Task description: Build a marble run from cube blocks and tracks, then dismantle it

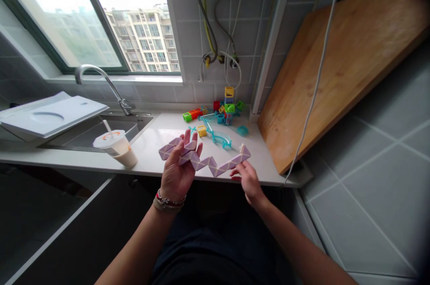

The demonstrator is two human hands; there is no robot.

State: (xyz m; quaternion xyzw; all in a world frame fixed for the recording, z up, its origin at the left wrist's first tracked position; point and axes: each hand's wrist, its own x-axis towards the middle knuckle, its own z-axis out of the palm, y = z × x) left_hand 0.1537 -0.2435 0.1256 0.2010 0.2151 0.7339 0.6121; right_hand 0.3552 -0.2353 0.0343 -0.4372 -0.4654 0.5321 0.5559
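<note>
A purple and white snake puzzle (214,167) stretches between my two hands above the counter's front edge. Its left part is folded back on itself and lies in the palm of my left hand (178,172), with the thumb pressed over it. From there the chain zigzags to the right. My right hand (247,180) grips the underside near the far right end, where the last wedges point upward. Some of the right fingers are hidden behind the toy or curled below it.
Colourful toy blocks and turquoise track pieces (221,138) lie on the white counter (161,159) behind the puzzle. A lidded drink cup (117,148) with a straw stands near the sink (90,133). A large wooden board (336,65) leans at right, a white cable (319,79) hanging before it.
</note>
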